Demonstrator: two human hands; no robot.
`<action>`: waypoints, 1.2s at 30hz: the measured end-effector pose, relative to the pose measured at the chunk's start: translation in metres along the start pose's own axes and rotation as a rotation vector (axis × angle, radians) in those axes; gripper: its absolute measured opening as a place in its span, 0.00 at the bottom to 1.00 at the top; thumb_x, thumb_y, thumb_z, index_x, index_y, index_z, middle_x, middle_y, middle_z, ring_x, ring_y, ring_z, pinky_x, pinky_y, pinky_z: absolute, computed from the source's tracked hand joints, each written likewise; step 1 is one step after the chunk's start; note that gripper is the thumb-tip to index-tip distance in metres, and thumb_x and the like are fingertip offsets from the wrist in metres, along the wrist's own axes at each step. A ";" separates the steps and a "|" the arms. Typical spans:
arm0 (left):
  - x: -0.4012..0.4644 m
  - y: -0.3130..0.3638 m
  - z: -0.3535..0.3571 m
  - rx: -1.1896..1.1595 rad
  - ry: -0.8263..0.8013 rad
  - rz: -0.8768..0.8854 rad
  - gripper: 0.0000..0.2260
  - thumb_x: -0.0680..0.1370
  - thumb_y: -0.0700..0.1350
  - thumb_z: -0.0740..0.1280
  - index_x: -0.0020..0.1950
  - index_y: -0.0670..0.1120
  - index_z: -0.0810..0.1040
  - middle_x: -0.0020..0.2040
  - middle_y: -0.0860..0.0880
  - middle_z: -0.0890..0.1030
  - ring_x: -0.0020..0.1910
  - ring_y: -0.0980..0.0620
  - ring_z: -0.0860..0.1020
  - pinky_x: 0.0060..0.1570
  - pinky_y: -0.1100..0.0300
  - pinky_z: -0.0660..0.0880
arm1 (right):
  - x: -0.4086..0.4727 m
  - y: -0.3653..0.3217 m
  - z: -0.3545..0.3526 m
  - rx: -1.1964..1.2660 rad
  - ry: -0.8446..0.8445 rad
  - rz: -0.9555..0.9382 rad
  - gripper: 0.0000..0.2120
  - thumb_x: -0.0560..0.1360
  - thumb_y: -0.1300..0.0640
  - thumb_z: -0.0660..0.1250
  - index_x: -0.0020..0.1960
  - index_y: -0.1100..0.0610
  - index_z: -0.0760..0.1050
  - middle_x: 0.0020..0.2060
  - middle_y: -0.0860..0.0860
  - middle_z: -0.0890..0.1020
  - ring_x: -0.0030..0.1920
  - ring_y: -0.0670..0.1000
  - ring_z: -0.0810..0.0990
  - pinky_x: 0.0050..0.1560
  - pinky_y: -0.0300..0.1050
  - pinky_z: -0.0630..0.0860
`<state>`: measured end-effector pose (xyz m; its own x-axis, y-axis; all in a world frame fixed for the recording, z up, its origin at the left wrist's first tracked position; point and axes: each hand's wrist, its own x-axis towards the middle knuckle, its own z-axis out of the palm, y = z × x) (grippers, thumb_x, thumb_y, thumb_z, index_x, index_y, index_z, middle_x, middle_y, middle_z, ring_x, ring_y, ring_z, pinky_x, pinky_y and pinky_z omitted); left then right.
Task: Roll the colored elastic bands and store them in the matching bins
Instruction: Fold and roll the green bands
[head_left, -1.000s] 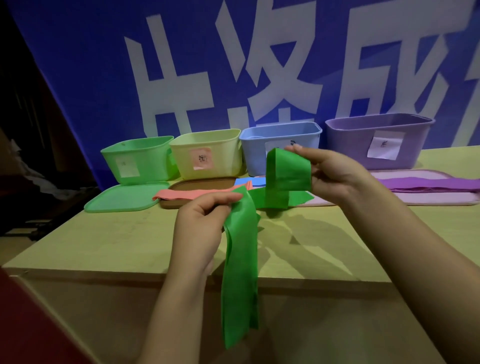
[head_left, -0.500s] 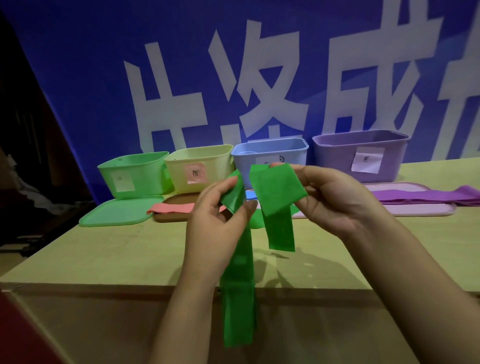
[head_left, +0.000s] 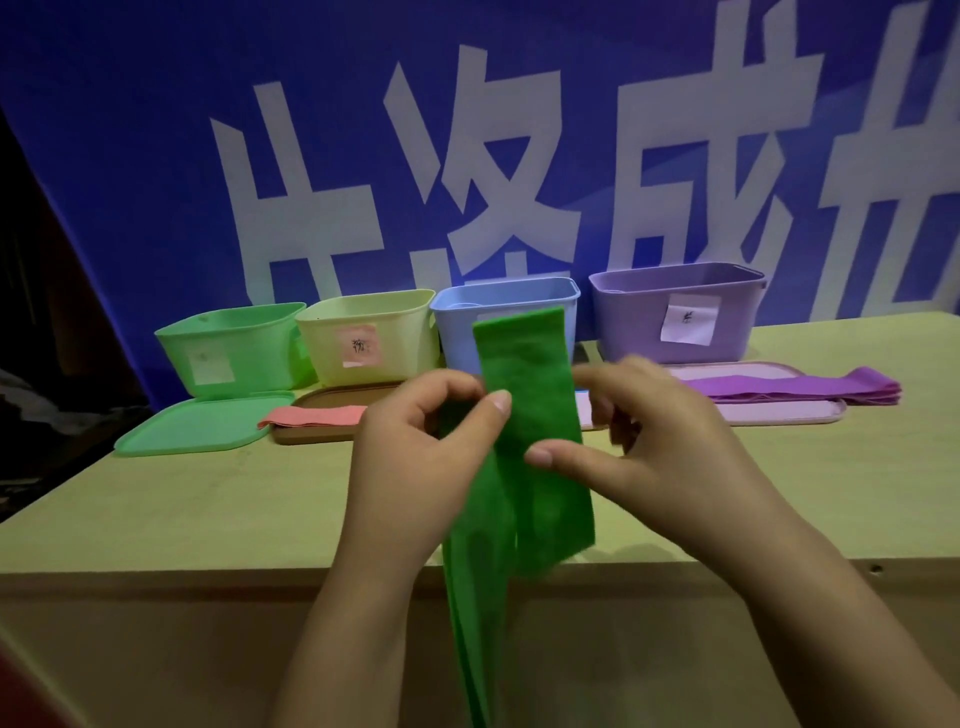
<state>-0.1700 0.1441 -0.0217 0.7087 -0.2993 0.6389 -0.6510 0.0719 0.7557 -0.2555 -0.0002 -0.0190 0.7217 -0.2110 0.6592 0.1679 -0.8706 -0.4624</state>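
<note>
I hold a green elastic band (head_left: 524, 374) upright above the near edge of the table. My left hand (head_left: 415, 457) pinches its left edge between thumb and fingers. My right hand (head_left: 660, 457) grips it from the right, thumb across the front. The band's long tails hang down past the table edge. Four bins stand in a row at the back: green bin (head_left: 234, 345), yellow bin (head_left: 363, 332), blue bin (head_left: 457, 322), purple bin (head_left: 675, 306). A pink band (head_left: 311, 415) lies on a brown lid, and purple bands (head_left: 800, 387) lie on a pink lid.
A green lid (head_left: 202, 423) lies flat in front of the green bin. The brown lid (head_left: 322, 434) and pink lid (head_left: 779, 413) lie in front of the other bins. A blue banner with white characters stands behind. The wooden table (head_left: 182, 509) ends just below my hands.
Both hands came together on the band. The folded top now stands upright in front of the blue bin, with my right thumb across the band's front. The view moved closer.
</note>
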 end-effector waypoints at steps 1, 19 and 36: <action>-0.001 0.002 0.001 -0.008 -0.038 -0.011 0.04 0.72 0.42 0.73 0.38 0.50 0.82 0.36 0.51 0.83 0.38 0.52 0.81 0.42 0.51 0.80 | -0.001 -0.002 -0.005 0.085 0.059 -0.054 0.20 0.64 0.34 0.67 0.53 0.42 0.76 0.39 0.41 0.72 0.42 0.38 0.72 0.39 0.29 0.69; -0.011 0.028 0.019 -0.219 -0.253 -0.067 0.05 0.70 0.43 0.71 0.40 0.54 0.85 0.38 0.54 0.85 0.40 0.58 0.82 0.43 0.65 0.78 | 0.008 -0.024 -0.045 0.942 0.211 0.197 0.09 0.66 0.54 0.66 0.43 0.57 0.77 0.34 0.50 0.81 0.37 0.47 0.79 0.36 0.38 0.77; -0.007 0.034 0.035 -0.380 -0.161 -0.241 0.15 0.75 0.31 0.65 0.54 0.50 0.77 0.41 0.43 0.85 0.45 0.46 0.84 0.49 0.52 0.80 | -0.020 -0.019 -0.044 0.990 0.167 0.329 0.08 0.65 0.58 0.68 0.42 0.60 0.77 0.29 0.51 0.80 0.31 0.47 0.80 0.31 0.37 0.77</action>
<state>-0.2070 0.1153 -0.0056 0.7569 -0.4913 0.4309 -0.3062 0.3158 0.8980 -0.3021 0.0010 0.0026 0.7424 -0.4950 0.4515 0.5078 -0.0237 -0.8611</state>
